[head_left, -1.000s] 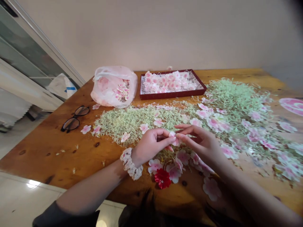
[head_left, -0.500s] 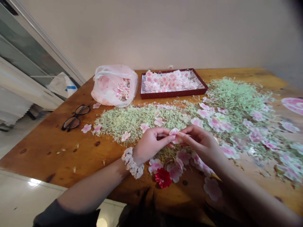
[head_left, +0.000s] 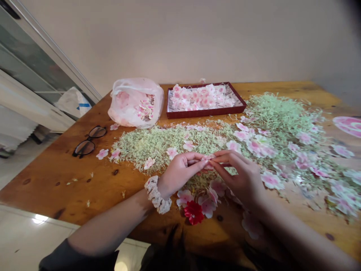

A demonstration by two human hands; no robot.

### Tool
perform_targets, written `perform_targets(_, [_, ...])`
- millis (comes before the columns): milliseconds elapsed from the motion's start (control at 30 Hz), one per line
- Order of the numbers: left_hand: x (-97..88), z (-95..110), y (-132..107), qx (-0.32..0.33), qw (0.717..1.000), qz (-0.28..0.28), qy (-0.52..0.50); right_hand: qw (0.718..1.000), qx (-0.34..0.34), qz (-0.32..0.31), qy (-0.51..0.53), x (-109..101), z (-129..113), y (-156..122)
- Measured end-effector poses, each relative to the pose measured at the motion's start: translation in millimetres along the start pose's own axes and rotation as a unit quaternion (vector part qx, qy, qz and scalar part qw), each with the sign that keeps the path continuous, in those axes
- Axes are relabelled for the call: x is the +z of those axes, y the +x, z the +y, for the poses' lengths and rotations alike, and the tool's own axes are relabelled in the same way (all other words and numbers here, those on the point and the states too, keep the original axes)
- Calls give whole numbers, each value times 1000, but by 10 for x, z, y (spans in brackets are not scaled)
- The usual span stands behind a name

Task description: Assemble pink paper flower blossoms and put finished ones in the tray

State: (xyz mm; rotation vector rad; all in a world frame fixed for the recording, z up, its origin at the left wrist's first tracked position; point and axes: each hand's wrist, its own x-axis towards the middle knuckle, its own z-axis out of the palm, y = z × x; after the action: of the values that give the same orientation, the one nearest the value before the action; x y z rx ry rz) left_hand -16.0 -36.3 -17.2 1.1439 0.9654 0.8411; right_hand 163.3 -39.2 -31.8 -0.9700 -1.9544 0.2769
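Between my fingertips is a small pink artificial flower [head_left: 208, 157], partly hidden by the fingers. My left hand [head_left: 183, 169], with a pale scrunchie [head_left: 158, 195] at the wrist, pinches it from the left. From the right, my right hand [head_left: 242, 173] grips the flower's other side between thumb and fingers. Both hands are just above a bed of small pale green artificial sprigs [head_left: 152, 143]. Below them lie several pink flowers [head_left: 207, 205] and one red flower [head_left: 193, 212] on the wooden table.
A red-rimmed box [head_left: 207, 112] holding pink blossoms stands at the back, beside a translucent plastic bag [head_left: 124, 113] of flowers. Eyeglasses [head_left: 85, 147] lie at the left. A heap of light green strands [head_left: 282, 113] and scattered pink flowers [head_left: 272, 180] spread over the right side.
The flower between my fingers has tilted, showing less of its face. My right thumb and fingers have shifted their hold slightly. My left hand has stayed nearly still.
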Motion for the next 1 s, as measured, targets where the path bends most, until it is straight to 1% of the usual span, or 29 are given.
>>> perform_targets(67, [1,-4,5,2,1000,-1,9,1000,-12,-4,-4,-8,0,13])
perform_targets(133, [-2,-5,12,1,1000,5,24,1000,-9,-5,3,-12,7,15])
perform_targets(267, [-8,-3,19,10,998,20,56,1000,17,-10,25,-6,22,8])
perform_targets(333, [-12,-3,17,4,998,14,60,999,34,-14,40,0,19,7])
perform_targets(400, [-17,-4,13,7,997,5,73,995,72,-16,63,5,13,8])
perform_targets(467, [-26,-6,10,30,995,-2,97,986,133,-13,97,8,14,8])
perform_targets(533, [-35,-7,11,61,990,-8,123,971,196,-20,136,7,24,6])
perform_targets(600, [-43,-9,13,89,985,-10,150,955,241,-52,165,1,36,9])
perform_targets(700, [-47,-16,10,117,972,-12,202,938,276,-106,181,-16,42,26])
perform_targets(767, [-45,-18,0,132,962,-16,238,938,268,-127,177,-32,41,41])
perform_targets(867, [-38,3,-32,175,942,-18,287,956,213,-140,145,-62,56,58])
perform_targets(933, [-35,37,-64,213,922,-3,324,971,174,-121,106,-89,78,68])
perform_targets(1000, [-37,76,-101,238,893,11,382,982,150,-87,77,-121,103,79])
